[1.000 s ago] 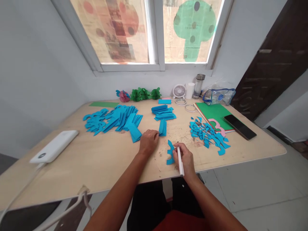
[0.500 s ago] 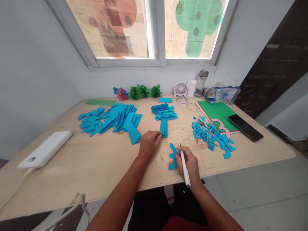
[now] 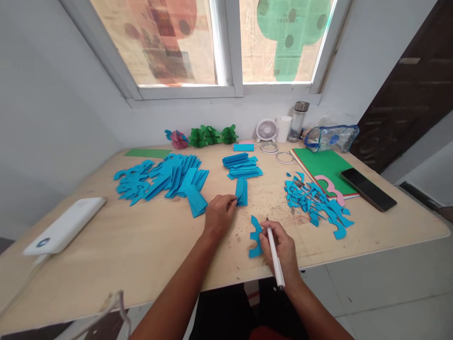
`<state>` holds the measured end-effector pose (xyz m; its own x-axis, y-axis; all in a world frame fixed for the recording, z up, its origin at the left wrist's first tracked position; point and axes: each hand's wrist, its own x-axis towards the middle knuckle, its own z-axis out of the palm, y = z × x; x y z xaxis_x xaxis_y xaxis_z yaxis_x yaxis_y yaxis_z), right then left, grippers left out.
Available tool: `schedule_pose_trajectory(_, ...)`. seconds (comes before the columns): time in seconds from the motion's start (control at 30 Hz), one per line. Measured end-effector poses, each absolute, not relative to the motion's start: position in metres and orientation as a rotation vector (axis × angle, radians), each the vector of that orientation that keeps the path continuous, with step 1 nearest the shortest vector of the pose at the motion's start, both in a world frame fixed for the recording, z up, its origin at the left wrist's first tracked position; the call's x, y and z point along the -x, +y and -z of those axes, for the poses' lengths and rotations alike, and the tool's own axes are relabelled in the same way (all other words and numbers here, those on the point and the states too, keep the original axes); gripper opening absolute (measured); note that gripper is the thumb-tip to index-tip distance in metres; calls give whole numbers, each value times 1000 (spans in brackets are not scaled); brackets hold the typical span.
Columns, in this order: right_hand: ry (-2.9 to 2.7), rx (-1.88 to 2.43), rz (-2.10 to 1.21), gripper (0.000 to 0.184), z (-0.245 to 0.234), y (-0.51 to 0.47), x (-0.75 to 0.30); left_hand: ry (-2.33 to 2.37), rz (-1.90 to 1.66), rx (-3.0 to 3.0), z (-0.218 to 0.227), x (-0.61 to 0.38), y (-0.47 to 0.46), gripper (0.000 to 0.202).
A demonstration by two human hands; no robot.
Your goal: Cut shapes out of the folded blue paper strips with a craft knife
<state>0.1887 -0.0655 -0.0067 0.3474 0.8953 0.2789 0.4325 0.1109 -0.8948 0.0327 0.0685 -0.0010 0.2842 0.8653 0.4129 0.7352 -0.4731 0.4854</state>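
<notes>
At the lower left corner of a folded blue paper strip (image 3: 242,191), my left hand (image 3: 220,211) is closed, thumb and fingers pinched on its edge. The strip stays on the table. My right hand (image 3: 283,248) grips a white pen (image 3: 275,255), its dark tip pointing away from me. Under the fingertips of that hand lies a wavy-edged blue paper cutout (image 3: 255,238). Behind the strip is a stack of folded blue paper (image 3: 242,165).
Left of my hands spread many blue strips (image 3: 191,184) and wavy cutouts (image 3: 134,179). Blue scraps (image 3: 314,200) lie on the right, near a phone (image 3: 368,189) and green paper (image 3: 323,167). A white power bank (image 3: 65,224) sits far left; a small fan (image 3: 266,130) stands behind.
The view has shifted slightly. Both hands keep nearly the same places and grips, with the pen still in my right hand.
</notes>
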Motion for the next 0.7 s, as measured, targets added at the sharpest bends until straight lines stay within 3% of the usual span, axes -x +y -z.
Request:
schedule_pose_trajectory(0.23,-1248,1517,-515,20,7,-65,-188,1605,-963,-2222,-13,-34,68,22)
schedule_pose_trajectory(0.53,-1239,1515,-504,20,8,-64,-187,1782,-928,-2159,-67,-35,99,12)
schedule_pose_trajectory(0.7,-1217,1500,-504,20,11,-65,-187,1810,-953,-2154,-74,-20,66,12)
